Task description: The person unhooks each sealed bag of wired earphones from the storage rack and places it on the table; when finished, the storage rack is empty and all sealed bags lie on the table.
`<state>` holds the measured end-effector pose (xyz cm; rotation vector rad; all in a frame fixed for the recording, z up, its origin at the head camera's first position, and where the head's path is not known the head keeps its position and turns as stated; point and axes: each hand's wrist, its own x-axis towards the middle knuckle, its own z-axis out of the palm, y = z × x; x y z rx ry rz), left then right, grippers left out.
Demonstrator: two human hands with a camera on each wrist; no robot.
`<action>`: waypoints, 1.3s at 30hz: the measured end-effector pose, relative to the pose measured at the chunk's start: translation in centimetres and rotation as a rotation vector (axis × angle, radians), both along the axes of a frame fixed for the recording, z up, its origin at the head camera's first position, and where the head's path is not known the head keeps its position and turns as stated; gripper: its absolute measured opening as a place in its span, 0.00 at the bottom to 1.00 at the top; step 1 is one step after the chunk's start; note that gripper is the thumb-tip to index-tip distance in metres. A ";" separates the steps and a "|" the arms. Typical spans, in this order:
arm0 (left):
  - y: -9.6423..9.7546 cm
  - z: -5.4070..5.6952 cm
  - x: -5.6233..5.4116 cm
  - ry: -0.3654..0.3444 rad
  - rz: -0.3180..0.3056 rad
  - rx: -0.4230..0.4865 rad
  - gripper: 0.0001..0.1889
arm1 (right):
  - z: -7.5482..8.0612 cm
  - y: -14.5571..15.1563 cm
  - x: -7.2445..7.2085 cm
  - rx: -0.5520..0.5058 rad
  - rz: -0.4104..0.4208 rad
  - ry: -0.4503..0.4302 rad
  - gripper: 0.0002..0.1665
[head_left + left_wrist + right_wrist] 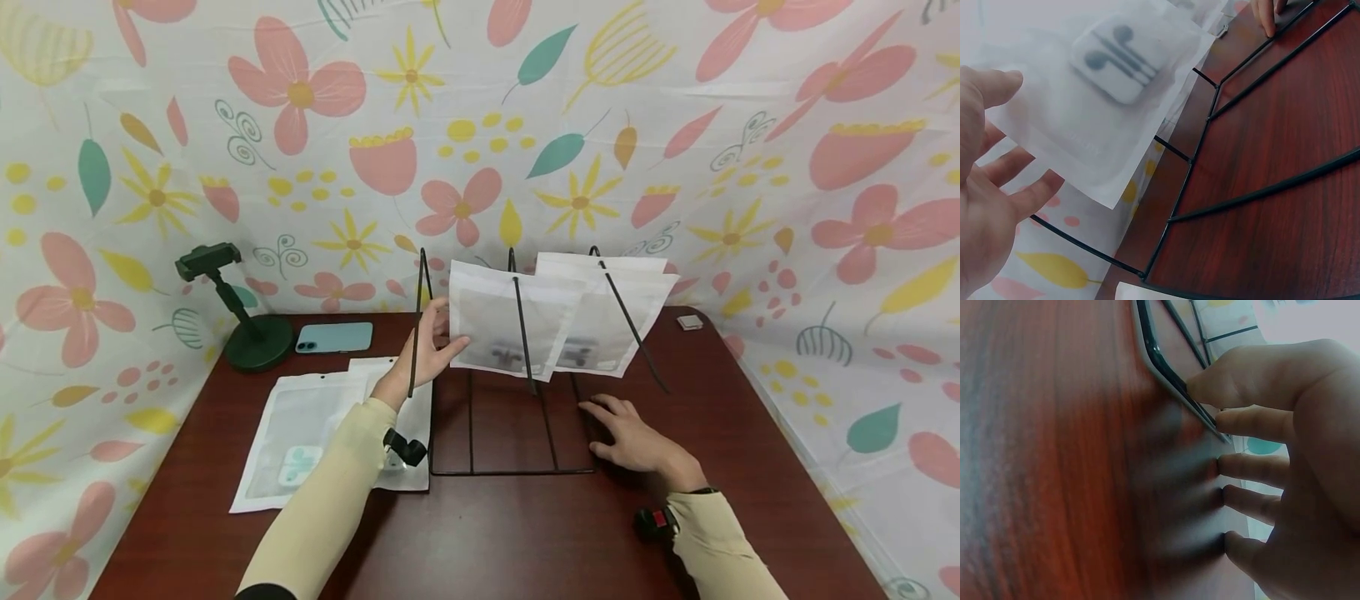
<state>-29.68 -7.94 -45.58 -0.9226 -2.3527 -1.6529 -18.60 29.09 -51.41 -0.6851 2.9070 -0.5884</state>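
Observation:
A white translucent pouch [498, 321] with a pair of wired earphones [1116, 59] showing through hangs on the middle arm of a black wire rack [512, 473]. My left hand [427, 346] is at the pouch's left edge, thumb in front and fingers behind, spread loosely apart. Another pouch [600, 333] hangs on the right arm, partly overlapped by the first, with a further one behind it. My right hand [630, 433] rests on the table with fingers extended, its thumb and index fingertips against the rack's right base rod [1169, 372].
Flat white pouches [262, 467] lie on the table left of the rack. Behind them are a light-blue phone [333, 337] and a dark green phone stand [258, 342]. A small white square item [689, 322] sits at the back right. Flowered cloth [465, 100] encloses the table.

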 end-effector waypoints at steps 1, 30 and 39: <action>0.1 -0.1 0.0 -0.001 0.003 0.004 0.33 | 0.0 0.0 0.0 0.001 0.001 -0.003 0.36; 0.7 -0.7 1.6 0.134 0.002 0.076 0.17 | 0.3 -0.1 0.1 -0.005 -0.006 -0.015 0.36; 1.7 1.4 4.4 0.137 0.049 0.121 0.15 | 0.3 -0.2 0.2 -0.006 -0.004 -0.008 0.36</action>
